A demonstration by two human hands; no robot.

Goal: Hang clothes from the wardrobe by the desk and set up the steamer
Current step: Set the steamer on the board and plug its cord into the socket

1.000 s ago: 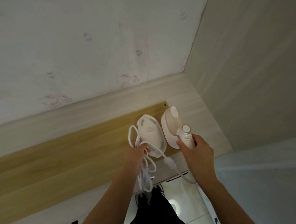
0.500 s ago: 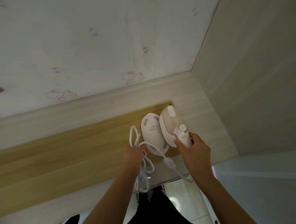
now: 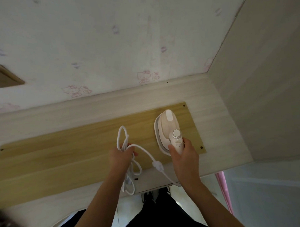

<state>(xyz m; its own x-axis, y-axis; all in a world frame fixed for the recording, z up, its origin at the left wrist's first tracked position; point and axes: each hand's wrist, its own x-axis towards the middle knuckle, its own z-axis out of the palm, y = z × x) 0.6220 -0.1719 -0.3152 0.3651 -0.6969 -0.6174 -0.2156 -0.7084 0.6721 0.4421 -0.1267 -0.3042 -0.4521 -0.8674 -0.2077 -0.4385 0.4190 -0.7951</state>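
no readable text or numbers, faint marking on steamer [image 3: 168, 131] handle too small to read

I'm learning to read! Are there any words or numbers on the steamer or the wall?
Steamer handle: a small mark under the knob, too blurred to read.
Wall: only pink cartoon cat pictures, no words.
Cord and desk: no writing.

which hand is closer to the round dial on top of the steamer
Right. The right hand grips the steamer by its handle, just below the dial. The left hand holds the bundled white cord well off to the dial's left.
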